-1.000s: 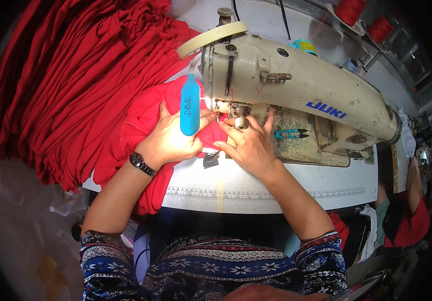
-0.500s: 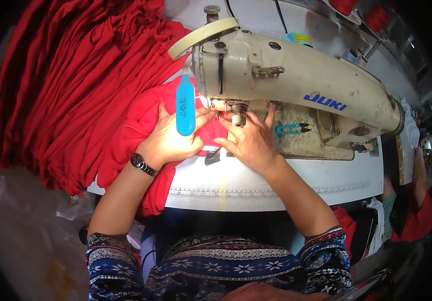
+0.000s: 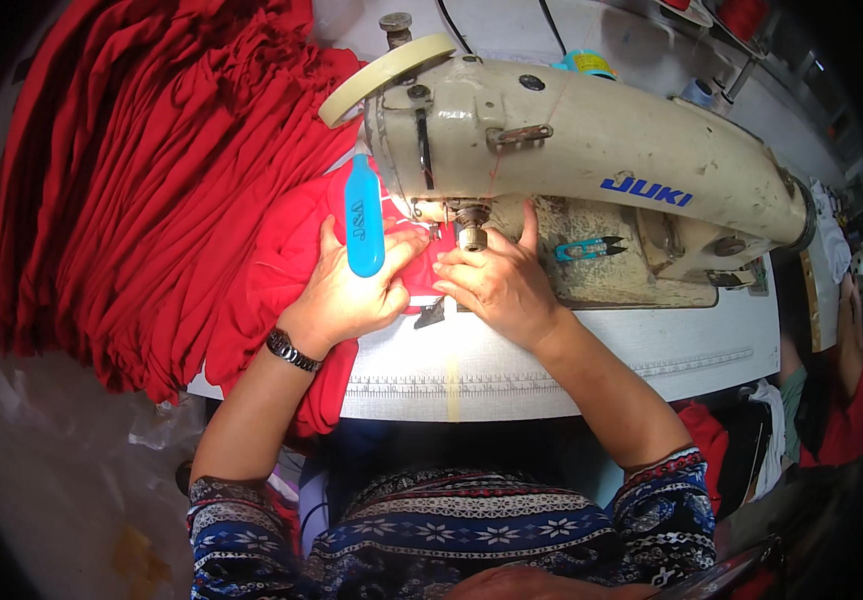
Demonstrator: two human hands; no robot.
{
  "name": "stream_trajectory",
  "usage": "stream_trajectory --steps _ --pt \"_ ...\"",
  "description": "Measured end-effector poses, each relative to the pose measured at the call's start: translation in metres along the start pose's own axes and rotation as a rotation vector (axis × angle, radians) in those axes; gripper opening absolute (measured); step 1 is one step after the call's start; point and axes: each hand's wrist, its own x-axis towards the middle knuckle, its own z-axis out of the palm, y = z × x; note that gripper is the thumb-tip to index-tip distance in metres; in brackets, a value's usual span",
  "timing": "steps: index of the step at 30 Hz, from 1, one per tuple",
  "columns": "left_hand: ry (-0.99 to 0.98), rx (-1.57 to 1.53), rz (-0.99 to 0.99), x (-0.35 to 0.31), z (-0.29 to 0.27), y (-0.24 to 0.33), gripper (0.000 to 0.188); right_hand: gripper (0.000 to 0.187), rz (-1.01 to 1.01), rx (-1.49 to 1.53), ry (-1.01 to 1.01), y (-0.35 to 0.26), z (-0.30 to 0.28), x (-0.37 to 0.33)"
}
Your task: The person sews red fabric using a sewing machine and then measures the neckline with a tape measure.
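Red fabric (image 3: 291,235) lies bunched under the needle end of a cream sewing machine (image 3: 591,135). My left hand (image 3: 346,290), with a dark wristwatch (image 3: 291,350), rests flat on it, fingers stretched toward the presser foot (image 3: 434,230) and thumb apart. My right hand (image 3: 506,285) is at the fabric's right edge by the needle. Its thumb and nearest fingers are bent together on the edge, while another finger points up beside the machine. A pale strip shows along the fabric's near edge between my hands. The machine head partly hides the stitching spot.
A blue-handled tool (image 3: 363,220) hangs at the machine's left end, below a tape roll (image 3: 386,78). Blue thread snips (image 3: 588,248) lie on the machine bed. Heaped red garments (image 3: 141,200) fill the left. A ruler strip (image 3: 551,378) runs along the table's front.
The view has shifted slightly. My right hand's thumb and fingers have drawn closer together at the fabric edge. My left hand stays flat on the fabric.
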Motion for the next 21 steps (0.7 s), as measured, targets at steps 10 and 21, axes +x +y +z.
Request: stream_trajectory --steps 10,21 --pt "-0.022 0.032 0.009 0.0045 0.0006 -0.0009 0.049 0.017 0.033 -0.008 0.006 0.0022 0.0036 -0.0003" --pt "-0.013 0.040 0.022 0.0083 -0.0016 0.0022 0.045 0.015 0.061 -0.072 0.034 0.0021 0.0065 0.0018"
